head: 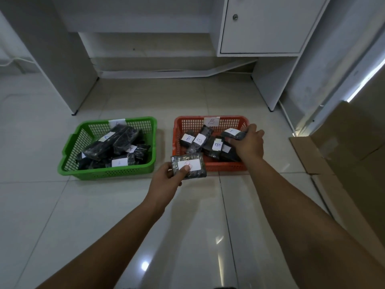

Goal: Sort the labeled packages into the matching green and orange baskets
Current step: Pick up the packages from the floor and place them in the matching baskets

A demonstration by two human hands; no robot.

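The green basket (108, 173) sits on the floor tiles, full of dark packages. Just right of it, the left hand (166, 180) pinches a B-labelled package (188, 166) at the orange basket's (177, 138) front rim. Inside that basket, the right hand (249, 142) curls round another package (233, 134)

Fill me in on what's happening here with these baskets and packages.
A person is sorting dark wrapped packages by letter label. The left hand holds a package marked B at the near edge of the orange basket, which carries a B tag. The right hand grips another package over that basket's far right corner. The green basket already holds a pile of its own.
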